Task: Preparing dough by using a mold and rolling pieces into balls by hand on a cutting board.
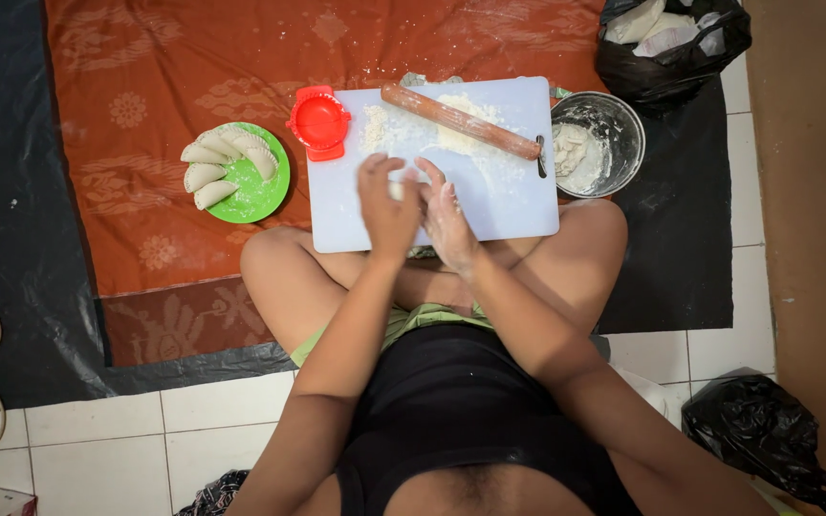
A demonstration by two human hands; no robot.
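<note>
While left hand and floury right hand cup small pale dough lump between palms over white plastic cutting board, wooden rolling pin lies on flour.

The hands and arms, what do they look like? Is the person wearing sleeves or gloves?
No sleeves and no gloves: both arms are bare to the shoulder. The left hand and the right hand are dusted with white flour, most on the right fingers. No rings, watch or bracelets show.

A small pale lump of dough sat mostly hidden between the hands; both hands were motion-blurred. Beyond the right hand, a black bag was cut off by the edge.
</note>
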